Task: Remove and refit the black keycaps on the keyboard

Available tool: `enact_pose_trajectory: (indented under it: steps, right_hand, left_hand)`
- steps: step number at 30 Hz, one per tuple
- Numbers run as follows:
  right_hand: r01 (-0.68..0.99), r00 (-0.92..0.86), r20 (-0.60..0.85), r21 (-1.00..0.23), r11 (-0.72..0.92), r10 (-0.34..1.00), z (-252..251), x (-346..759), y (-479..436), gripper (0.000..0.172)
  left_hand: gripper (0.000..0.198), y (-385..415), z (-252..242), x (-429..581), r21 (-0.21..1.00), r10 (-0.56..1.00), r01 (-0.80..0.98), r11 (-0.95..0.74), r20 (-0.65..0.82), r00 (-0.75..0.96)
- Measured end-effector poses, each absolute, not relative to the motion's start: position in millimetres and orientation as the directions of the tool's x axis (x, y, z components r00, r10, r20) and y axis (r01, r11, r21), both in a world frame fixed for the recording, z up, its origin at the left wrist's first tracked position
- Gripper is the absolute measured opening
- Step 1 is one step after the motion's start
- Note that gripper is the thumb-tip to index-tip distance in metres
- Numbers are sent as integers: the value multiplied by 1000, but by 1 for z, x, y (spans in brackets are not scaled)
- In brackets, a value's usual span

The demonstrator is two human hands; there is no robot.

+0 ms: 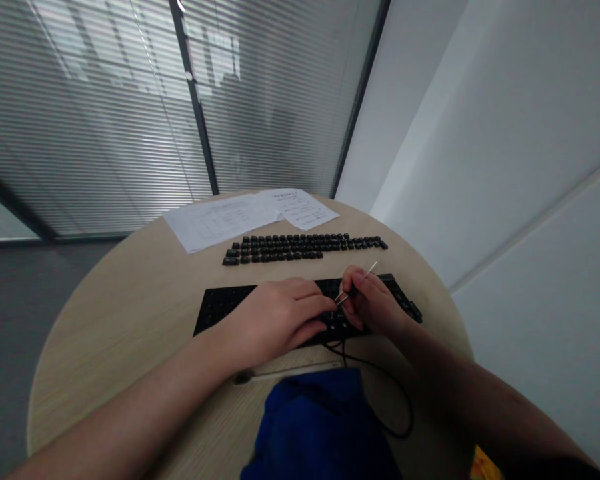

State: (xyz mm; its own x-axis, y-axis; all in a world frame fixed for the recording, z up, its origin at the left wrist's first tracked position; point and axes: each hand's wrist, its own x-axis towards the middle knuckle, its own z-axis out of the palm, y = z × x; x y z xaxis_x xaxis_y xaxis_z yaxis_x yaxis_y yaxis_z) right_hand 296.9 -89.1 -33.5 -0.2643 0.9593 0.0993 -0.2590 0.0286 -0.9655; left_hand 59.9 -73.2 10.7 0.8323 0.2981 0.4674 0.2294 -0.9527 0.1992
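A black keyboard base [220,305] with its keycaps off lies across the middle of the round table. My left hand [275,317] rests palm down on it, fingers curled together over its middle. My right hand [373,303] is closed on a thin metal tool [360,280], pinched between thumb and fingers, its tip pointing down at the keyboard beside my left fingertips. Rows of loose black keycaps [305,247] lie laid out on the table just beyond the keyboard.
Two printed paper sheets [230,220] lie at the far side of the light wooden round table [120,333]. A blue cloth [320,427] covers my lap at the near edge. The keyboard's black cable [400,400] loops toward me. Blinds and a white wall stand behind.
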Motion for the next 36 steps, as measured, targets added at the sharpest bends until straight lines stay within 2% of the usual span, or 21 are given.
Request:
enact_pose_trajectory:
  steps: [6, 11, 15, 21, 26, 28, 31, 34, 36]
  right_hand:
    - [-318, -330, 60, -947, -52, 942, -35, 294, -89, 47]
    - [-299, -336, 62, -953, -44, 940, -38, 293, -89, 49]
    - [-237, -368, 51, -971, -40, 929, -40, 295, -88, 49]
    - [-189, -406, 86, -982, 8, 910, -39, 300, -87, 45]
    - [-151, -283, 176, -979, 137, 943, -39, 312, -83, 47]
    - [-70, -201, 248, -968, 239, 948, -38, 319, -83, 50]
    - [160, -114, 413, -890, 427, 904, -33, 325, -87, 58]
    - [399, -102, 609, -699, 593, 787, -23, 324, -94, 62]
    - [484, -141, 695, -573, 661, 705, -17, 321, -98, 58]
  left_hand:
    - [16, -71, 4, 62, 184, 265, 199, -962, 476, 839]
    - [15, -71, 4, 63, 177, 251, 189, -966, 463, 850]
    - [14, -71, 3, 64, 216, 258, 178, -960, 438, 861]
    - [11, -70, 0, 65, 253, 258, 156, -955, 440, 860]
    - [11, -67, 4, 59, 271, 285, 167, -948, 490, 824]
    - [12, -65, 7, 56, 256, 299, 186, -949, 532, 792]
    - [13, -63, 8, 53, 223, 298, 204, -953, 579, 759]
    - [15, -62, 7, 54, 192, 293, 222, -956, 598, 746]
    - [16, -63, 6, 55, 169, 286, 231, -958, 616, 734]
